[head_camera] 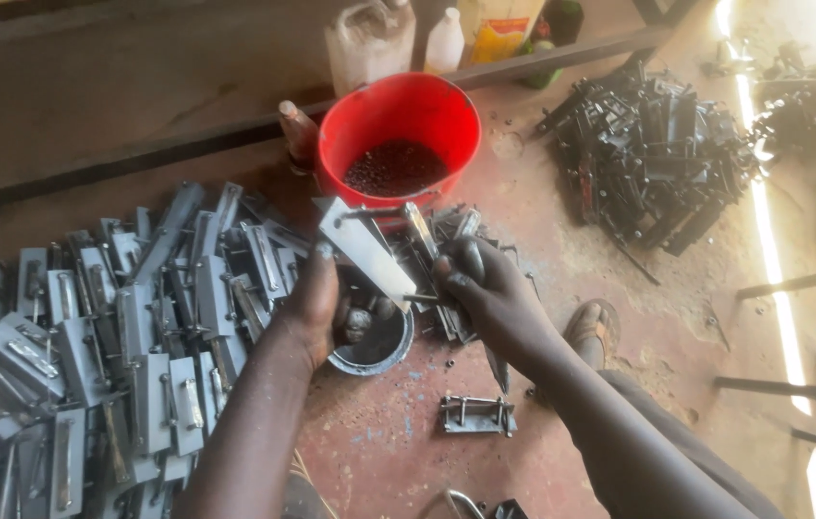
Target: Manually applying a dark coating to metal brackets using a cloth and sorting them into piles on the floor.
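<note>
The two forearms come up from the bottom edge, nearest of all. The left hand (316,303) is closed around the lower end of a flat grey metal plate (366,252), thumb up along its edge, holding it tilted over a small round tin (374,344) that stands on the floor. The right hand (489,298) is gripped on a dark-handled tool (427,240), its metal shaft lying against the plate's right side.

Just below the right hand a small metal latch piece (477,413) lies on the red, dusty floor (619,240). Behind the plate stands a red plastic bucket (400,144) with dark small parts in its bottom. To the left spreads a big heap of grey plates (91,356) of the same kind; at upper right, well apart, lies a pile of dark metal parts (653,159). A sandalled foot (592,329) shows beside the right wrist. Plastic bottles (371,40) stand behind the bucket.
</note>
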